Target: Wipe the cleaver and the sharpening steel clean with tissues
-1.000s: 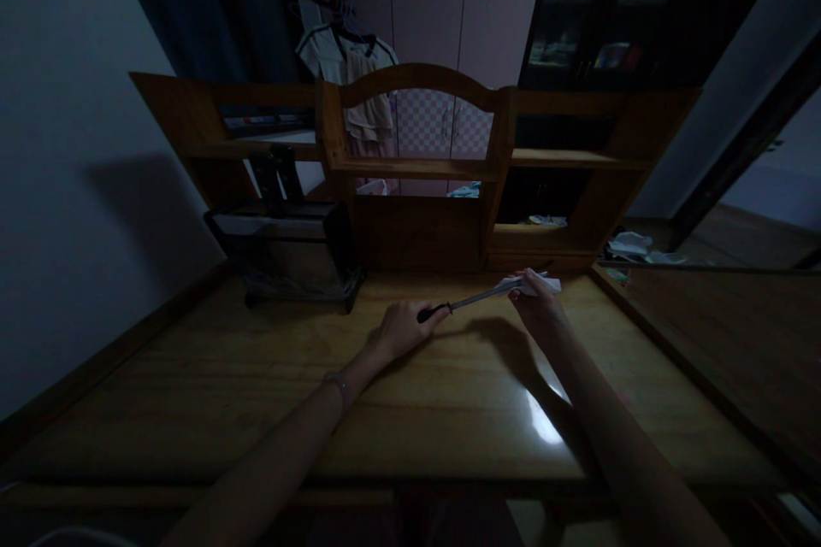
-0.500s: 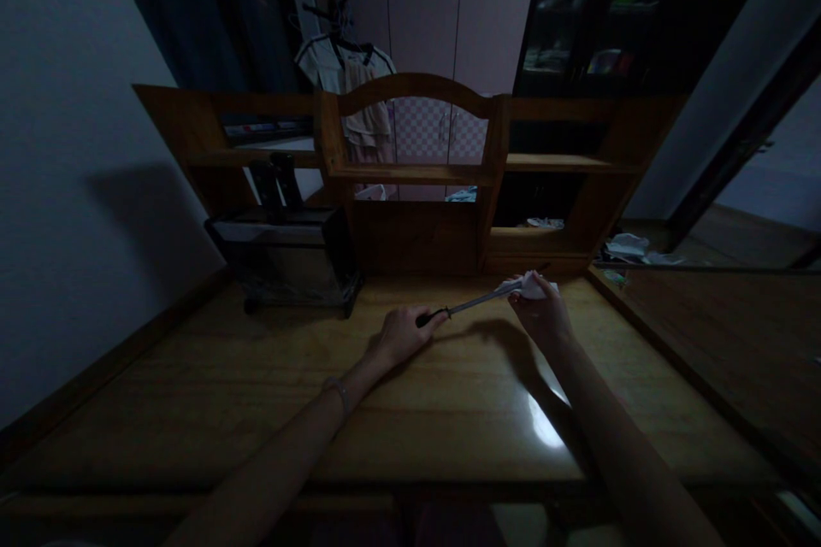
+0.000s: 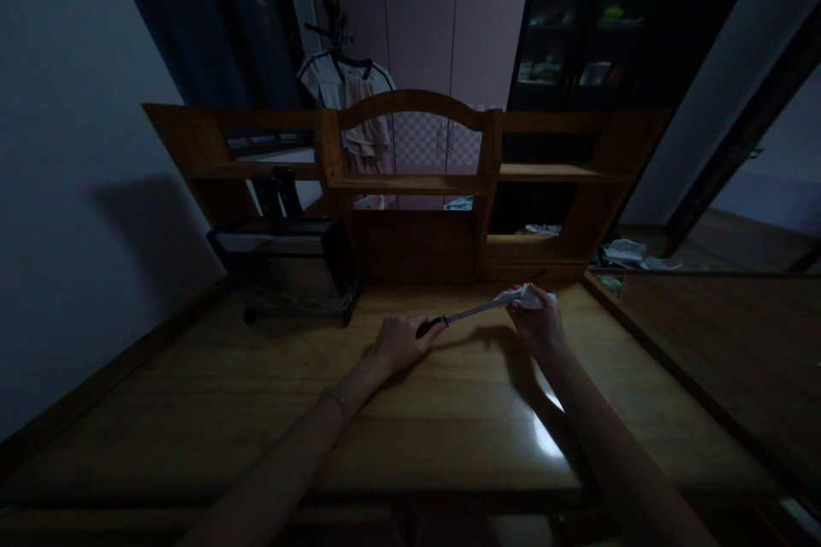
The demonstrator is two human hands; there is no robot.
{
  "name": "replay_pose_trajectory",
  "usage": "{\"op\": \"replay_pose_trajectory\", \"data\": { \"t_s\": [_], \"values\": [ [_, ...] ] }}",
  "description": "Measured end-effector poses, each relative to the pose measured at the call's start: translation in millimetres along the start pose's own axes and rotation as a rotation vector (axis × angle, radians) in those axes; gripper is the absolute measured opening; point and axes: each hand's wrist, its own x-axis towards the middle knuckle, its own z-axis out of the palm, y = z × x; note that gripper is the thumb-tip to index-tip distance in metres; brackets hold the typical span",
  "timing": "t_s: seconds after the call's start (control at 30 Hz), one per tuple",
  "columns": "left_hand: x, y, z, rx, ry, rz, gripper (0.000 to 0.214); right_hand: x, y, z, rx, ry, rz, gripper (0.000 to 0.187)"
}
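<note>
My left hand (image 3: 401, 342) is closed around the black handle of a honing steel (image 3: 475, 309), a long thin grey rod with a small guard. The rod slants up to the right above the desk (image 3: 410, 427). Its far end goes into a white tissue or cloth (image 3: 531, 297), pinched in my right hand (image 3: 537, 325). The tip is hidden by the white material. To the left of my left hand stands a dark knife block (image 3: 288, 273), with black handles (image 3: 279, 192) sticking up from its top.
A wooden shelf unit (image 3: 414, 184) rises along the back of the desk. At the left is a pale wall (image 3: 70, 188). A raised edge (image 3: 654, 350) runs along the desk's right side. Clothes (image 3: 356, 94) hang behind the shelves.
The view has tilted up a little, so most of the scene sits slightly lower. Both hands keep their grip on the honing steel and the white tissue or cloth, with barely any movement.
</note>
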Motion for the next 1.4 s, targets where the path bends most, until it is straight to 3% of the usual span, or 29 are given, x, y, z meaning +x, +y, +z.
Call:
{"op": "replay_pose_trajectory", "data": {
  "t_s": [0.43, 1.17, 1.4],
  "values": [
    [-0.7, -1.3, 0.8, 0.023, -0.024, -0.002, 0.056, -3.0, -0.4, 2.1, 0.047, 0.025, 0.088, 0.006],
    [-0.4, 0.9, -0.5, -0.027, -0.031, -0.015, 0.055, 1.5, 1.0, -6.2, 0.041, 0.039, 0.119, 0.006],
    [-0.3, 1.2, 1.1, -0.05, -0.02, -0.033, 0.057, -2.7, 6.8, 2.0, -0.016, 0.003, 0.076, 0.005]
  ]
}}
